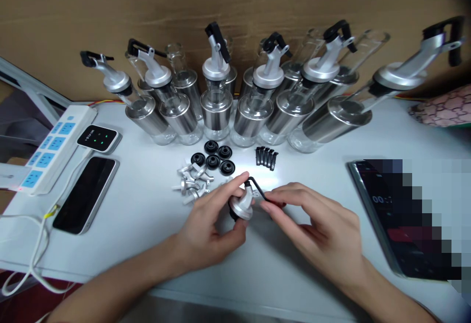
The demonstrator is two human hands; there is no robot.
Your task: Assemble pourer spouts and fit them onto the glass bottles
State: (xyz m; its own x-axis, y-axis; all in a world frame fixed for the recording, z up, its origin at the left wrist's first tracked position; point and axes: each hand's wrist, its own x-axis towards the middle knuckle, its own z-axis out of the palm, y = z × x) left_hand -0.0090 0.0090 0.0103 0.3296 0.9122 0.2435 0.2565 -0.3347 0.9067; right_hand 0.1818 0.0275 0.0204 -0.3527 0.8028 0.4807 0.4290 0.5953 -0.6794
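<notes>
Between the fingers and thumb of my left hand (209,225) is a silver pour spout (243,204) with a black base, tilted over the table. My right hand (316,230) pinches the end of a black flip lever (258,190), whose other end meets the spout's tip. Whether the lever is clipped on, I cannot tell. Just beyond the left hand lies a heap of loose silver spouts (193,183). Several round black stoppers (212,161) sit behind the held spout. A row of small black levers (267,157) lies to their right.
Glass bottles with steel sleeves (217,112) stand along the back, the front ones topped with pour spouts. At left are a power strip (55,146), a small Wi-Fi device (98,138), a phone (86,195) and white cables (35,259). Another phone (390,220) lies right, partly pixelated.
</notes>
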